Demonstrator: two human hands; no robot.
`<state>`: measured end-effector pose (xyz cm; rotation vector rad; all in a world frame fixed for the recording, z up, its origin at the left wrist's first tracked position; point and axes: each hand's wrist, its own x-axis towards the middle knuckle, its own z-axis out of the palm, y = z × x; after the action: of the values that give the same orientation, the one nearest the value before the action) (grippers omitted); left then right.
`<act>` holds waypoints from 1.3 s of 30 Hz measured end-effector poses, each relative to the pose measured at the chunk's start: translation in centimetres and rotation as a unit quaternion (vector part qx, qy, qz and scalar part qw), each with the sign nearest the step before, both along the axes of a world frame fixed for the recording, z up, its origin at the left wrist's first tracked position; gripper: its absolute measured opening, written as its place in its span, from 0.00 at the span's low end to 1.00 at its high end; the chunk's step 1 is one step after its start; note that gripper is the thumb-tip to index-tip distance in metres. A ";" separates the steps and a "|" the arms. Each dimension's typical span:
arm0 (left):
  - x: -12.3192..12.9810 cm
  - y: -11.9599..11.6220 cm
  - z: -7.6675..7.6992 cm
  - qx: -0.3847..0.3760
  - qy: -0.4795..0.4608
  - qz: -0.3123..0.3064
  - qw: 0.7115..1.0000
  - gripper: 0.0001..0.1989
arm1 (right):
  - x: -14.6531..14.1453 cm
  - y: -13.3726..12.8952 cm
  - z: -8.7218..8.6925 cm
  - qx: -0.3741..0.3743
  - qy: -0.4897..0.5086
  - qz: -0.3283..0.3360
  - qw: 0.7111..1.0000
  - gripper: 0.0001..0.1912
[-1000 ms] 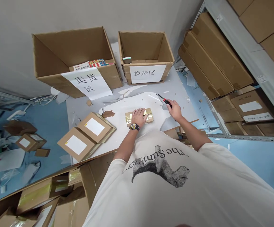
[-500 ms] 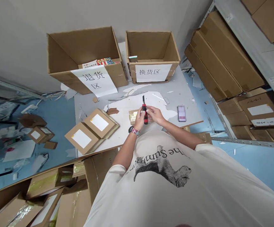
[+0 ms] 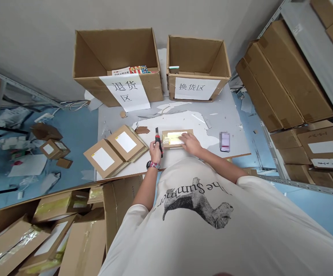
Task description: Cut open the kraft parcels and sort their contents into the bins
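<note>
Left hand (image 3: pixel 155 151) grips a utility knife (image 3: pixel 158 142) upright, right hand (image 3: pixel 189 144) lies flat on a gold-foil package (image 3: pixel 175 138); far-left cardboard carton (image 3: pixel 114 46) holds books (image 3: pixel 134 70).

Left hand (image 3: pixel 155 151) clenched upright, right hand (image 3: pixel 189 144) lying palm-down.

The utility knife (image 3: pixel 158 142) has a glossy red-and-black plastic handle and a bare metal blade. The small packet (image 3: pixel 177 138) looks slick, its gold-and-white surface shining over brown card. The cardboard boxes (image 3: pixel 114 50) are matt and slightly rough, and the paper sign (image 3: pixel 124 92) taped to one is plain matt white. The bench (image 3: pixel 226 115) is smooth and grey-white, under a torn white paper sheet (image 3: pixel 166 122). The shelf (image 3: pixel 312 50) is smooth painted metal. My T-shirt (image 3: pixel 195 237) is soft matt cloth.
</note>
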<state>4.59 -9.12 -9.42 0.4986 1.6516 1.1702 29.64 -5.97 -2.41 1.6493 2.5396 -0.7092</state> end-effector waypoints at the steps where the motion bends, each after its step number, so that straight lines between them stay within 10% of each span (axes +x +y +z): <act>1: 0.6 -0.2 -0.3 -0.002 0.001 -0.017 1.000 0.16 | -0.2 0.0 0.3 -0.002 -0.015 0.000 1.000 0.27; 8: 4.0 -0.6 -1.1 -0.011 -0.042 -0.148 0.988 0.24 | -0.6 -0.1 1.9 -0.021 -0.079 -0.007 0.997 0.23; 31: -2.3 -3.1 -0.7 0.020 -0.010 -0.131 0.991 0.26 | -3.6 2.1 1.7 -0.080 -0.172 0.019 0.982 0.37; 39: -3.3 -4.0 -0.9 -0.001 -0.014 -0.139 0.990 0.25 | -2.7 1.7 2.0 -0.099 -0.168 0.020 0.981 0.29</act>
<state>1.29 -13.16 -10.31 0.6846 1.5032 0.9641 26.91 -4.23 -0.39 1.5035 2.1854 -0.5987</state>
